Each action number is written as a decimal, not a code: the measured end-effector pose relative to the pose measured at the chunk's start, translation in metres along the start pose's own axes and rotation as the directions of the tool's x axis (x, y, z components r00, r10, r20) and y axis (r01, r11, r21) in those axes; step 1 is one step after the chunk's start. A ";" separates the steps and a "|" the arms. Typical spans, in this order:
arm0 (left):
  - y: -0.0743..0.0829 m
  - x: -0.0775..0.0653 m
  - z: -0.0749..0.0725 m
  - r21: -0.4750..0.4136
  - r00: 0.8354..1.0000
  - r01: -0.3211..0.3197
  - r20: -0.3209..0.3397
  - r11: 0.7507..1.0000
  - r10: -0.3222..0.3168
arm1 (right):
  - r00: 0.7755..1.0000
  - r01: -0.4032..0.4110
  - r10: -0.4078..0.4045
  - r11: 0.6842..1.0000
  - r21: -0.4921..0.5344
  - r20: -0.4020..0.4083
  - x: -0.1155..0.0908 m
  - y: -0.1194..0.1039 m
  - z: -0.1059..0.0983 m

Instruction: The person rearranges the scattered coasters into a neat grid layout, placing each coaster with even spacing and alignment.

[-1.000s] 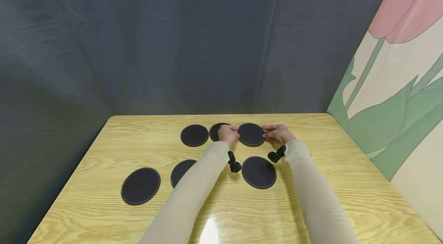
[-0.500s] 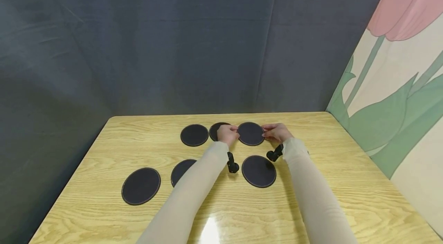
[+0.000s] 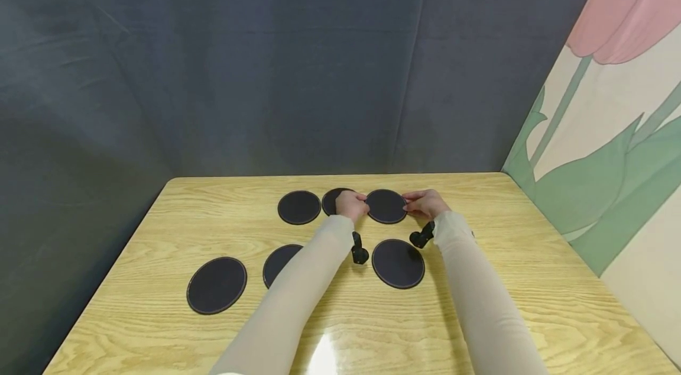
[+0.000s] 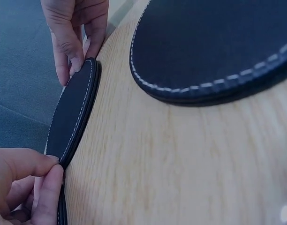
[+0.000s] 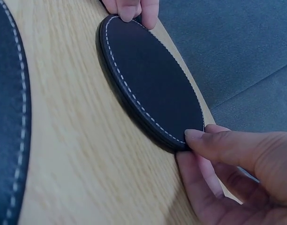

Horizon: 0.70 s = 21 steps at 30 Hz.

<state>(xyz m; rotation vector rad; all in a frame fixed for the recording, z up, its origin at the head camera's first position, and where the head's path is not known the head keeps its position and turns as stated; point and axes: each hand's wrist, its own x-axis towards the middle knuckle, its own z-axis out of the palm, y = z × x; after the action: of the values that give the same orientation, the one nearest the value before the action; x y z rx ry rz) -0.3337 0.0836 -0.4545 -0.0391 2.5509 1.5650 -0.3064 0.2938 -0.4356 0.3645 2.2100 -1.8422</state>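
A disc [image 3: 386,206] with pale stitching sits near the far edge of the desk [image 3: 532,280]. The left hand [image 3: 351,206] pinches its left rim between thumb and fingers; the right hand [image 3: 428,205] pinches its right rim likewise. A second disc [image 3: 330,203], partly hidden, and a third disc [image 3: 299,207] lie leftward. Nearer lie a fourth disc [image 3: 398,264], a fifth disc [image 3: 276,264] partly behind the left sleeve [image 3: 289,298], and a sixth disc [image 3: 216,285].

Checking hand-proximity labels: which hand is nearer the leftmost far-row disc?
Left. The left hand is right of the leftmost disc, past part of a second disc; the right hand is farther right, beyond the held disc.
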 end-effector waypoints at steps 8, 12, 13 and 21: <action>0.001 0.003 0.000 0.022 1.000 0.026 0.005 0.999 -0.026 | 1.000 -0.021 0.020 1.000 -0.020 -0.009 0.000 -0.002 0.001; 0.003 0.001 -0.002 0.033 0.999 0.031 0.015 0.999 -0.031 | 1.000 -0.017 0.017 0.999 -0.040 -0.019 0.002 -0.001 0.001; 0.003 0.001 -0.002 0.037 0.999 0.028 0.017 0.999 -0.029 | 1.000 -0.017 0.016 0.999 -0.050 -0.021 0.003 -0.001 0.001; 0.004 0.000 -0.004 0.047 1.000 0.011 0.016 0.999 -0.012 | 0.998 -0.032 0.024 0.989 -0.143 -0.054 0.004 -0.004 0.004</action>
<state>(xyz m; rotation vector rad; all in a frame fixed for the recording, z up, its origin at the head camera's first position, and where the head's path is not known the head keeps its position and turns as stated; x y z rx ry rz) -0.3350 0.0819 -0.4491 -0.0357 2.5688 1.4947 -0.3113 0.2894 -0.4343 0.4176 2.3432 -1.6645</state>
